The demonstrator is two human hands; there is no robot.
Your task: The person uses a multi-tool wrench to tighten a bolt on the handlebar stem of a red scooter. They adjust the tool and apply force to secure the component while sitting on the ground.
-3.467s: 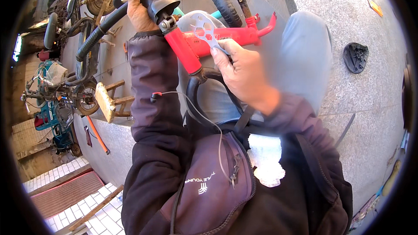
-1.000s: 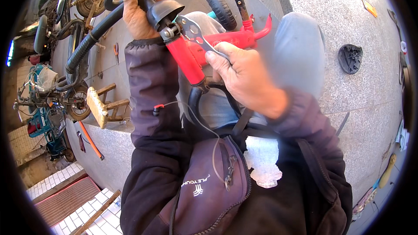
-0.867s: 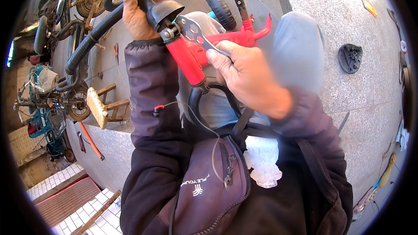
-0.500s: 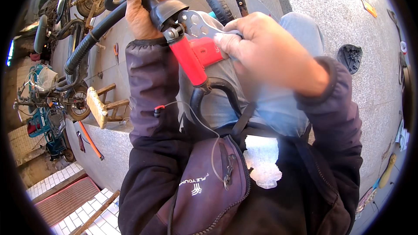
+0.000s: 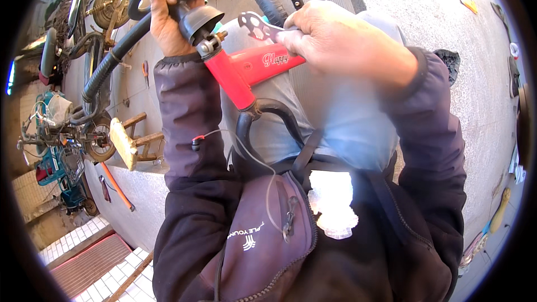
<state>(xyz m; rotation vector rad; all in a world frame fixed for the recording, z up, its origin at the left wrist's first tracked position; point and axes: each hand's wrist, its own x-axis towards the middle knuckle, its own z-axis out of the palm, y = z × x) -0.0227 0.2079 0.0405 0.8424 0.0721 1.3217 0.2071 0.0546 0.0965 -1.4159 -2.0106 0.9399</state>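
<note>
My left hand [image 5: 166, 29] is wrapped round the black handlebar [image 5: 124, 45] near its middle. Just below it are a dark cup-shaped cover [image 5: 200, 24] and a metal clamp with a brass-coloured bolt [image 5: 221, 37]. Under the clamp runs a small red bike frame [image 5: 230, 82], and a black fork [image 5: 244, 128] points toward my lap. In my right hand [image 5: 349, 42] is a flat multi-hole bike spanner [image 5: 258, 26], pinched between thumb and fingers. Its head is apart from the bolt, to the right and slightly above it.
A low wooden stool [image 5: 124, 144] stands at the left, with an orange-handled tool [image 5: 117, 185] on the ground near it. A screwdriver [image 5: 145, 74] lies beyond my left forearm. Bikes and a teal vehicle [image 5: 59, 162] stand far left. A black pouch-like thing [image 5: 449, 64] lies at right.
The spanner has come away from the bolt at the clamp, moving right and leaving the bolt in sight. Handlebar and red frame have shifted slightly left, and more of the frame's tube shows.
</note>
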